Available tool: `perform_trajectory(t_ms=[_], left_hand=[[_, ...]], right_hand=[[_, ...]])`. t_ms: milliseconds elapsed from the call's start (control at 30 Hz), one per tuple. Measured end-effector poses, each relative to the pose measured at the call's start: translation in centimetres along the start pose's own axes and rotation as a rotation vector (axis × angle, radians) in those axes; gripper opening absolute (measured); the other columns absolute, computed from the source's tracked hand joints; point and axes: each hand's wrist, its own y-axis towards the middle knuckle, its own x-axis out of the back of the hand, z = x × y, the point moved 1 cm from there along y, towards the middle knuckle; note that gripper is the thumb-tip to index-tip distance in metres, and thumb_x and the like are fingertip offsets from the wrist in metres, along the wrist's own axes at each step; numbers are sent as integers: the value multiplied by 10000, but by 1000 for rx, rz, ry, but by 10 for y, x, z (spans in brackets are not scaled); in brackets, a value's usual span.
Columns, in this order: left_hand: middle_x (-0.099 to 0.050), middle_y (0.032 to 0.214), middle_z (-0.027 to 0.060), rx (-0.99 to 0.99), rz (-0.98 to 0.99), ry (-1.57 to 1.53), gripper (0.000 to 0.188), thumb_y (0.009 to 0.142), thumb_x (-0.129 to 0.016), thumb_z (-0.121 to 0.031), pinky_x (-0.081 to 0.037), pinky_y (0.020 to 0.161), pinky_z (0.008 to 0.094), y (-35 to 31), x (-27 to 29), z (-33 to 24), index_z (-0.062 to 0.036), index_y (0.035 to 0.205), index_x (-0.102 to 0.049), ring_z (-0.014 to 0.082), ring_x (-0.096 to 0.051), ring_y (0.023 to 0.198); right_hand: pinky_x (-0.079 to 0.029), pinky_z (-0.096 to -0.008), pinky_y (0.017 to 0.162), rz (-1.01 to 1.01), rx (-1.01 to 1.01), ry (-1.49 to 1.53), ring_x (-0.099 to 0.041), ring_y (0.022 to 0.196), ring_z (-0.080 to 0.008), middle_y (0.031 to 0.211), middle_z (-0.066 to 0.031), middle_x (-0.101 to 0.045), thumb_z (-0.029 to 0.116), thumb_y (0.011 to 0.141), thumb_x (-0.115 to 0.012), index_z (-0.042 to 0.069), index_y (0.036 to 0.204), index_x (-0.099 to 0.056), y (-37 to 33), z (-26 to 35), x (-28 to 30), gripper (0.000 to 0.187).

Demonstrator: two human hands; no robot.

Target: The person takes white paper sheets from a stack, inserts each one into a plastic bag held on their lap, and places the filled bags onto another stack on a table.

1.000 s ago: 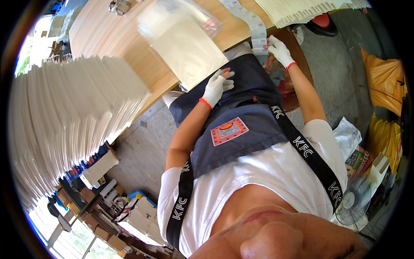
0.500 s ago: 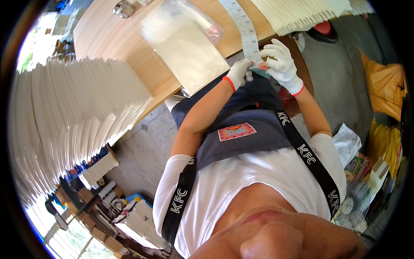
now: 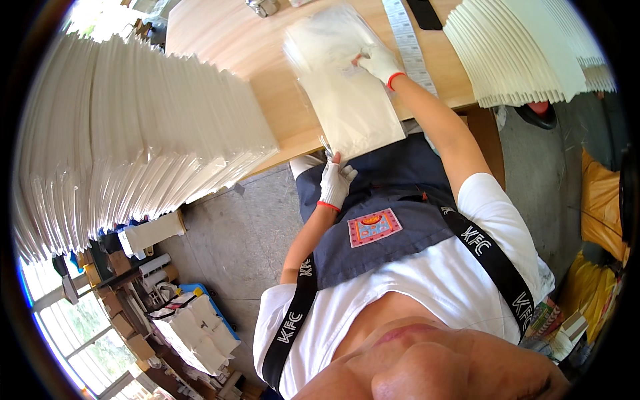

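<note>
A person's white-gloved right hand (image 3: 379, 63) reaches across the upper face of a pale, plastic-wrapped packet (image 3: 357, 110), fingers bent and the bare thumb and forefinger drawn close together over it. Whether they pinch anything cannot be told. The left hand (image 3: 337, 183), fingers loosely curled, has its bare fingertips at the packet's near left corner — whether gripping it or only resting there is unclear.

The packet lies on a wooden table (image 3: 220, 30), its near end overhanging the edge above the dark apron (image 3: 413, 175). With the packet partly unsupported, good work here likely calls for a steady left hand at the corner and light, even contact from the right; a dragging touch could pucker the plastic or tip the overhanging end downward.

Just right of the packet runs a printed paper strip (image 3: 408, 50), near enough the right wrist that a low forearm might brush it. Beyond the strip lies a black phone-like slab (image 3: 425, 13); tall rows of pale packets (image 3: 133, 133) and pale sheets (image 3: 503, 50) stand left and right.
</note>
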Motion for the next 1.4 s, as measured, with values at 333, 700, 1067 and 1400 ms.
perform_trajectory(t_ms=[333, 700, 1067, 1400], left_hand=[[-528, 647, -20, -336, 171, 274, 101, 873, -589, -154, -500, 468, 266, -44, -37, -58, -78, 923, -544, 92, -521, 487], [-611, 658, 32, -963, 347, 1305, 167, 818, -652, -137, -441, 525, 224, -194, -164, -143, -33, 932, -589, 87, -579, 572], [-573, 1094, 136, -2016, 394, 1064, 476, 893, -530, -206, -504, 662, 180, -443, -236, -314, -25, 1314, -400, 84, -585, 866], [-535, 1218, 182, -1471, -994, 1403, 506, 922, -436, -364, -395, 942, 351, -453, -162, -514, -31, 1304, -429, 253, -492, 1157]], right_hand=[[-466, -357, 711, -143, -237, 460, -601, 746, -274, 833, -147, -615, 436, 870, -512, 45, 957, -598, -53, 28, 46, 410], [-486, -225, 647, -95, -115, 1332, -597, 806, -103, 964, -45, -609, 320, 926, -503, -9, 1191, -489, -181, 48, 50, 423], [-379, -203, 427, 246, 950, 1167, -471, 506, -70, 638, 30, -516, 176, 917, -478, 83, 837, -552, -40, 418, 222, 143], [-323, -242, 404, 221, 781, 707, -440, 454, -88, 577, 21, -525, 402, 859, -572, 99, 729, -606, -6, 559, 181, 331]])
